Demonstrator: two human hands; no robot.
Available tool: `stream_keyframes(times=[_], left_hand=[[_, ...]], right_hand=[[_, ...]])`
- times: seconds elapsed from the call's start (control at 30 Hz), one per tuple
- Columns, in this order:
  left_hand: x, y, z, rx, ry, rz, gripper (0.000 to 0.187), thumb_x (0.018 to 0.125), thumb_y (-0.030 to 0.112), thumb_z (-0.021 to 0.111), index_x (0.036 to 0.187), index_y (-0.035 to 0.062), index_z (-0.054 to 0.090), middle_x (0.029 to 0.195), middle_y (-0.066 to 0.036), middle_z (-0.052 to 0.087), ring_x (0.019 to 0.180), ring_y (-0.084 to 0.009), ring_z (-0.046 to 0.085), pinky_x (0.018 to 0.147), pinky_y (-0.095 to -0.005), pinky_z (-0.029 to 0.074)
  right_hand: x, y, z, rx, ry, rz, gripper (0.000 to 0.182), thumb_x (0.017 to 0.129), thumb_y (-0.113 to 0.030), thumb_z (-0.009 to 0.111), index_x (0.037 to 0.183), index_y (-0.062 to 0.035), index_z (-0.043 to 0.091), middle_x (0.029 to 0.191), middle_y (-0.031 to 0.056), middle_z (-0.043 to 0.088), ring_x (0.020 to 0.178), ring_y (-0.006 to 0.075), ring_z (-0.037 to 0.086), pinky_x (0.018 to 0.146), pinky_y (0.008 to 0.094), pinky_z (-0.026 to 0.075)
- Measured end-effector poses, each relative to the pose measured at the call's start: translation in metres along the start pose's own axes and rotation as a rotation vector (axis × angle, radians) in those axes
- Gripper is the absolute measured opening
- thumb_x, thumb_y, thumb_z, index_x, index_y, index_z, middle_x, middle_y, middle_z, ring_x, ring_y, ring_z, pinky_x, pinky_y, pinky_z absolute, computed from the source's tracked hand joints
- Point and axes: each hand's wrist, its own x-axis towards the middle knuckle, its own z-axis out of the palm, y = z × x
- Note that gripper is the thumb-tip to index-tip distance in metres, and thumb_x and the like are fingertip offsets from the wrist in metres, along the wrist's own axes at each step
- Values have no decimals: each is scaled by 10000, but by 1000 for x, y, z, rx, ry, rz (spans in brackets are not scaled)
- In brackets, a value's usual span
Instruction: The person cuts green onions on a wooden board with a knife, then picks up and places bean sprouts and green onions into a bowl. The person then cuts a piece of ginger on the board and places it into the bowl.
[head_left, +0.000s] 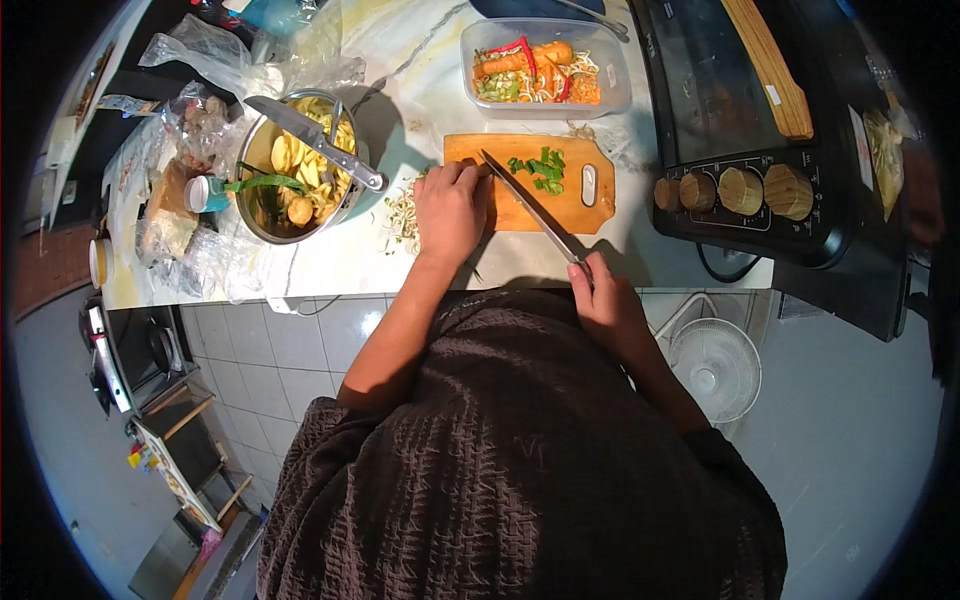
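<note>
My right hand (603, 300) grips the handle of a kitchen knife (532, 207), whose blade slants across a wooden cutting board (510, 220) with its tip to the upper left. On the board's left end my left hand (450, 208) rests with curled fingers beside the knife tip; whatever lies under them is hidden. Chopped green pieces (546, 172) sit on the board, right of the blade. Bean sprouts (402, 222) are scattered on the counter just left of my left hand.
Left of the board stands a metal pot (352, 205) of yellowish sliced food, a second knife (310, 138) across its rim. Behind the board is a plastic container (618, 75) with sprouts, carrots and red chillies. Plastic bags (210, 262) crowd the left; a black oven (740, 190) stands right.
</note>
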Motion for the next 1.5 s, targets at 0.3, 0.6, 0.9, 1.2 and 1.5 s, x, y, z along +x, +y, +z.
stream_keyframes(times=[0.3, 0.6, 0.9, 1.2, 1.5], left_hand=[[0, 0, 3, -24, 14, 10, 107, 858, 145, 684, 938, 87, 724, 918, -45, 678, 852, -261, 607, 799, -402, 425], [0, 3, 6, 8, 23, 14, 98, 860, 143, 674, 931, 91, 717, 869, -44, 648, 859, -260, 602, 800, -397, 415], [-4, -13, -9, 37, 48, -35, 74, 872, 138, 666, 924, 93, 693, 909, -45, 642, 887, -255, 587, 782, -394, 400], [5, -7, -12, -267, -45, -144, 121, 906, 153, 668, 963, 47, 680, 878, -91, 644, 850, -305, 613, 759, -418, 445], [-2, -10, -25, -186, -12, -76, 244, 868, 121, 703, 1083, 16, 662, 990, -141, 663, 870, -325, 657, 746, -388, 512]], right_hand=[[4, -10, -2, -180, -42, 27, 251, 1003, -260, 530, 959, -12, 520, 791, 265, 638, 795, 496, 609, 658, 554, 465], [23, -26, -6, -300, -40, -64, 293, 995, -275, 551, 971, 13, 499, 719, 298, 624, 729, 491, 628, 635, 561, 485], [6, -13, 3, -265, -55, 19, 313, 991, -325, 535, 985, -13, 520, 754, 288, 653, 752, 491, 649, 666, 576, 513], [-14, -8, -11, -175, -40, 100, 304, 999, -316, 515, 949, -17, 514, 754, 301, 636, 774, 506, 628, 670, 589, 488], [-8, -1, -15, -78, -1, 13, 304, 999, -316, 518, 935, -19, 521, 752, 301, 632, 765, 513, 617, 654, 589, 482]])
